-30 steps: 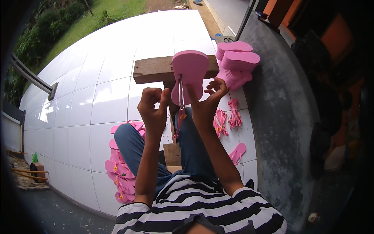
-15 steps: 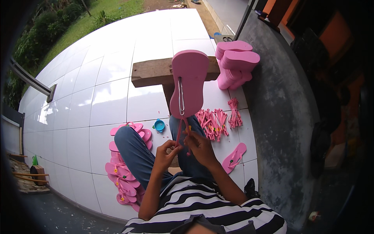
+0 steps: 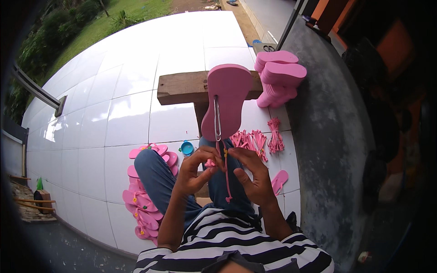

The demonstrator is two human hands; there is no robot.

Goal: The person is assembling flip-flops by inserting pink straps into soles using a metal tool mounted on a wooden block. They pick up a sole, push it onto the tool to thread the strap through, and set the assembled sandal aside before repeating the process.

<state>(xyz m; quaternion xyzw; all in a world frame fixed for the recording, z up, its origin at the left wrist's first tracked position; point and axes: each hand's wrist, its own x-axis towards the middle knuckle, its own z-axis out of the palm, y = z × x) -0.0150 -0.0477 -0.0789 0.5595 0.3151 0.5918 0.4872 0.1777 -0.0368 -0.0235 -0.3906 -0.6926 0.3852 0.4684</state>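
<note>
The left hand (image 3: 190, 176) is grasping one end of a pink strap (image 3: 228, 182), pinching it between thumb and fingers on the left side of the near end of a pink sole (image 3: 233, 98). The right hand (image 3: 258, 179) is staying loose, its thumb and fingers spreading apart just to the right of the strap; its forefinger is reaching close to the yellow flower (image 3: 225, 152) on the strap, and whether it is touching there I cannot tell. The strap's other end is hanging toward the near side, over the person's jeans (image 3: 227, 179). The sole is covering part of a wooden beam (image 3: 182, 86), its wider end pointing far, and a slim metal loop (image 3: 217, 119) is running along its left half toward the strap. To the far right, more pink soles (image 3: 284, 71) are standing in stacks. On the white tiled floor (image 3: 132, 118), loose straps (image 3: 256, 143) are lying right of the sole's near end, with a tied strap bundle (image 3: 275, 135) sitting farther right and a pink sandal (image 3: 280, 180) resting nearer. On the left, a small blue cup (image 3: 187, 148) is sitting beyond the knee, and many pink sandals (image 3: 142, 200) are lying heaped beside the leg.
</note>
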